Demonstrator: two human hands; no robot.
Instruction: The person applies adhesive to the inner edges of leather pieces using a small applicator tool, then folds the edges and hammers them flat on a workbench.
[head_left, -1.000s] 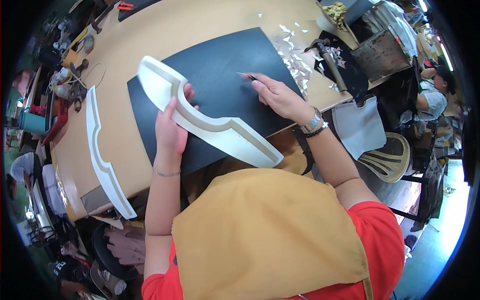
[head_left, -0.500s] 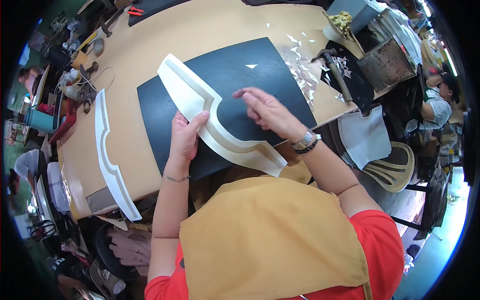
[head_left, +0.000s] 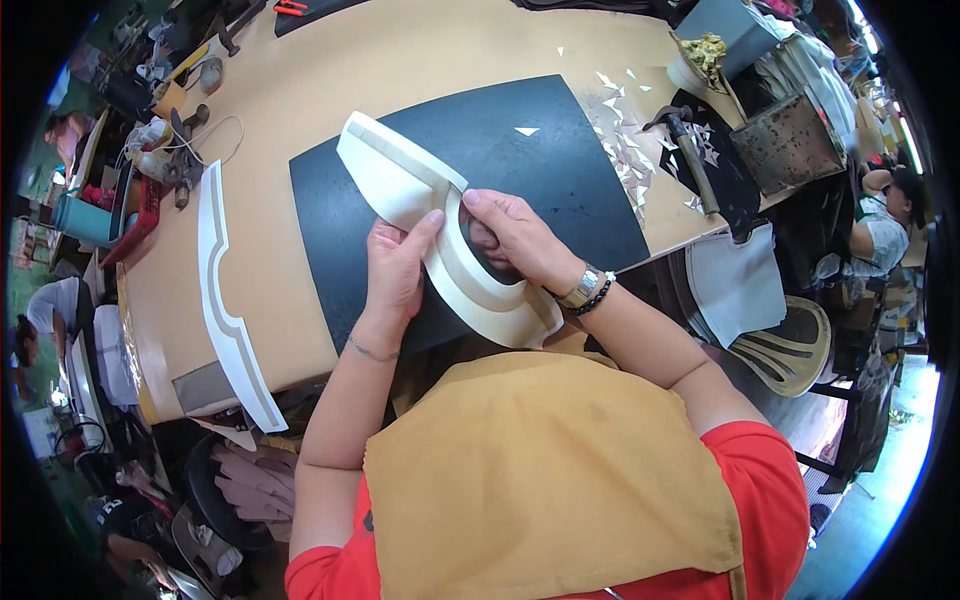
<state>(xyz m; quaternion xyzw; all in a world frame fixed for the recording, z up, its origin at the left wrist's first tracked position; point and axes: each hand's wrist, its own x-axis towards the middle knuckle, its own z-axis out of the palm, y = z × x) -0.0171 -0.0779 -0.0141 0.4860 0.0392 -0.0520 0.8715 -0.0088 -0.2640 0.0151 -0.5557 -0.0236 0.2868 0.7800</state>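
A white curved piece (head_left: 380, 160) with a beige inset band is held above a dark mat (head_left: 334, 263). My left hand (head_left: 398, 262) grips it from the lower side, thumb on its face at the inner curve. My right hand (head_left: 512, 240) pinches the piece's upper inner edge with thumb on top; its other fingers curl in the curve, and I cannot make out whether anything else is in them. A second white piece (head_left: 211, 258) with a similar band lies to the left on the table (head_left: 280, 90). A small white triangle (head_left: 526, 130) lies on the mat.
White scraps (head_left: 625, 155), a hammer (head_left: 692, 160) and a rusty metal box (head_left: 788, 145) are at right. Tools (head_left: 183, 135) with cord and a red tray (head_left: 135, 245) are at left. A chair (head_left: 780, 355) stands right; other people (head_left: 880, 230) sit or bend at both sides.
My right hand has moved onto the piece's inner edge and now pinches it; the small pointed tool seen in it earlier is out of sight. The piece now bends more at the curve.
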